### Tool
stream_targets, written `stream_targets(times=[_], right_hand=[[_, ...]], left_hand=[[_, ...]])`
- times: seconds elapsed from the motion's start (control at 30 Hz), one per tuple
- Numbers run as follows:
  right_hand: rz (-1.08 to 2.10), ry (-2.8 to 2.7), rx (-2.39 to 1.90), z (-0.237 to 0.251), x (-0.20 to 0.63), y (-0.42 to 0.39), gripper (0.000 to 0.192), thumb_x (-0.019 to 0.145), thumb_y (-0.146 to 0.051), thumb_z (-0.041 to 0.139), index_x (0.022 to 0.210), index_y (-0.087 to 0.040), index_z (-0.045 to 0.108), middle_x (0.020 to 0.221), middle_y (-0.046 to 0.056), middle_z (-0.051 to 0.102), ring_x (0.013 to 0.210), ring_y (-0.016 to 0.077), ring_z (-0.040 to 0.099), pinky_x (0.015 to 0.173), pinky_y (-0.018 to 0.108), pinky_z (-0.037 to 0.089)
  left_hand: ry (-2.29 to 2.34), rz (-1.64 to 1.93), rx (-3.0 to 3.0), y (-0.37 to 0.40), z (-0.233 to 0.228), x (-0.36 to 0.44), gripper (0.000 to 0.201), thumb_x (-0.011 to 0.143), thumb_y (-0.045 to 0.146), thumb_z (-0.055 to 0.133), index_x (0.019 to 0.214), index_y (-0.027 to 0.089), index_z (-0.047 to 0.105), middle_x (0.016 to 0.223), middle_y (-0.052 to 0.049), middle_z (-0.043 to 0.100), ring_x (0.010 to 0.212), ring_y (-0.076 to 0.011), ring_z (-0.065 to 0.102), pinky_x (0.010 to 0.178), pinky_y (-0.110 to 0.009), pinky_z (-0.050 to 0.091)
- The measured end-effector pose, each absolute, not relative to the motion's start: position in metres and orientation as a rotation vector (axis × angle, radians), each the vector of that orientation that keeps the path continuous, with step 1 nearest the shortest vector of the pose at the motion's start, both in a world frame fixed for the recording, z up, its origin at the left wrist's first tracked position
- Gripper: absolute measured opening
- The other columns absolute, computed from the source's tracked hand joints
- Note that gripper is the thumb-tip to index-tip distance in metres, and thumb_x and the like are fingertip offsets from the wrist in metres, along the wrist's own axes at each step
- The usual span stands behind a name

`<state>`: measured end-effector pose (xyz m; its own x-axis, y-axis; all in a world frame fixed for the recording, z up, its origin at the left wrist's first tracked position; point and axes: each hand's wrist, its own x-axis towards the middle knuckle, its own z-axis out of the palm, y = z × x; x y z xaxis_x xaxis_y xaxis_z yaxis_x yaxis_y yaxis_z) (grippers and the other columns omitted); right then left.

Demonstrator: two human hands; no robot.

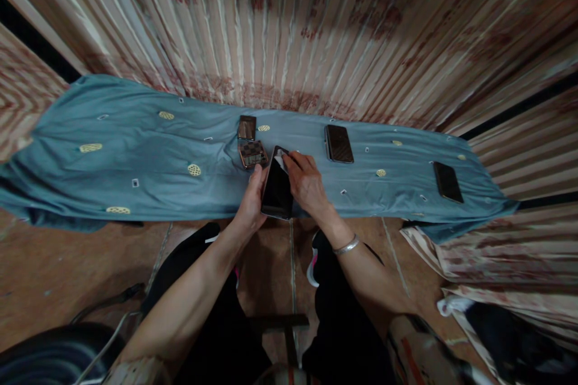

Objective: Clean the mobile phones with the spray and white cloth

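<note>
My left hand (253, 198) grips a black smartphone (277, 189) along its left side, above the near edge of the blue cloth. The phone is tilted, with its dark screen up. My right hand (307, 183) pinches a small white cloth or tissue (280, 159) against the upper part of the screen; the fingers partly cover it. Just beyond my left thumb lies a checkered folded phone (253, 154). Behind that is a small dark square device (247, 127), probably another folded phone.
A thick dark phone (339, 144) lies to the right of my hands, and another dark phone (448, 181) sits near the far right end. Blue patterned cloth (158, 150) covers the long surface. A pleated curtain (280, 30) hangs behind it.
</note>
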<state>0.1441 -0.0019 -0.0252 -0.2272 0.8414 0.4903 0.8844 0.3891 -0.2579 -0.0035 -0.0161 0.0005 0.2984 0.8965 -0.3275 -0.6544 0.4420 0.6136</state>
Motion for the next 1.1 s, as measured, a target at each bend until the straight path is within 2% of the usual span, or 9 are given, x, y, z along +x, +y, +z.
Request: stream_targets(times=[0.23, 0.4, 0.57, 0.7, 0.77, 0.97, 1.1], right_hand=[[-0.056, -2.173, -1.416, -0.025, 0.128, -0.019, 0.045, 0.103, -0.009, 0.043, 0.141, -0.012, 0.066, 0.137, 0.018, 0.066, 0.123, 0.028, 0.06, 0.113, 0.046, 0.053], [-0.111, -2.212, -1.34, -0.025, 0.118, -0.033, 0.046, 0.105, -0.01, 0.037, 0.14, -0.009, 0.068, 0.137, 0.018, 0.068, 0.123, 0.0279, 0.061, 0.114, 0.047, 0.054], [-0.029, -2.253, -1.27, -0.025, 0.11, -0.047, 0.046, 0.103, -0.01, 0.043, 0.144, -0.01, 0.064, 0.139, 0.02, 0.067, 0.124, 0.0285, 0.061, 0.115, 0.049, 0.054], [-0.032, -2.267, -1.211, -0.028, 0.105, -0.057, 0.045, 0.103, -0.01, 0.046, 0.144, -0.011, 0.064, 0.138, 0.019, 0.067, 0.124, 0.0284, 0.062, 0.113, 0.048, 0.056], [-0.04, -2.281, -1.194, -0.029, 0.103, -0.061, 0.044, 0.103, -0.011, 0.047, 0.144, -0.011, 0.064, 0.139, 0.019, 0.067, 0.125, 0.0286, 0.062, 0.114, 0.049, 0.055], [-0.084, -2.336, -1.156, -0.027, 0.101, -0.067, 0.043, 0.104, -0.01, 0.046, 0.143, -0.013, 0.064, 0.136, 0.016, 0.069, 0.123, 0.0256, 0.064, 0.115, 0.045, 0.055], [-0.117, -2.344, -1.123, -0.023, 0.102, -0.069, 0.044, 0.104, -0.007, 0.042, 0.139, -0.014, 0.067, 0.131, 0.014, 0.071, 0.117, 0.0235, 0.066, 0.109, 0.041, 0.059]], left_hand=[[0.778, 1.08, 0.35, -0.011, 0.007, -0.01, 0.049, 0.107, 0.048, 0.042, 0.13, 0.017, 0.073, 0.111, -0.01, 0.081, 0.117, -0.0298, 0.073, 0.102, -0.042, 0.057], [0.843, 1.096, 0.253, -0.008, 0.015, -0.012, 0.055, 0.109, 0.048, 0.036, 0.132, 0.011, 0.07, 0.108, -0.012, 0.081, 0.118, -0.0294, 0.072, 0.104, -0.041, 0.056], [0.861, 1.142, 0.261, -0.004, 0.015, -0.015, 0.053, 0.109, 0.048, 0.038, 0.117, 0.011, 0.074, 0.097, -0.011, 0.081, 0.117, -0.0283, 0.073, 0.104, -0.037, 0.056], [0.892, 1.176, 0.267, -0.005, 0.016, -0.017, 0.052, 0.11, 0.047, 0.036, 0.105, 0.015, 0.076, 0.096, -0.009, 0.082, 0.117, -0.0256, 0.073, 0.099, -0.032, 0.057], [0.862, 1.171, 0.298, -0.005, 0.015, -0.018, 0.055, 0.11, 0.048, 0.032, 0.104, 0.016, 0.077, 0.098, -0.009, 0.082, 0.118, -0.0251, 0.073, 0.1, -0.033, 0.058], [0.862, 1.156, 0.336, 0.001, 0.01, -0.018, 0.06, 0.109, 0.051, 0.028, 0.135, 0.02, 0.072, 0.116, -0.011, 0.081, 0.124, -0.0307, 0.072, 0.103, -0.045, 0.059], [0.835, 1.136, 0.323, 0.003, 0.01, -0.019, 0.061, 0.107, 0.055, 0.028, 0.137, 0.023, 0.071, 0.12, -0.011, 0.08, 0.123, -0.0324, 0.072, 0.102, -0.045, 0.06]])
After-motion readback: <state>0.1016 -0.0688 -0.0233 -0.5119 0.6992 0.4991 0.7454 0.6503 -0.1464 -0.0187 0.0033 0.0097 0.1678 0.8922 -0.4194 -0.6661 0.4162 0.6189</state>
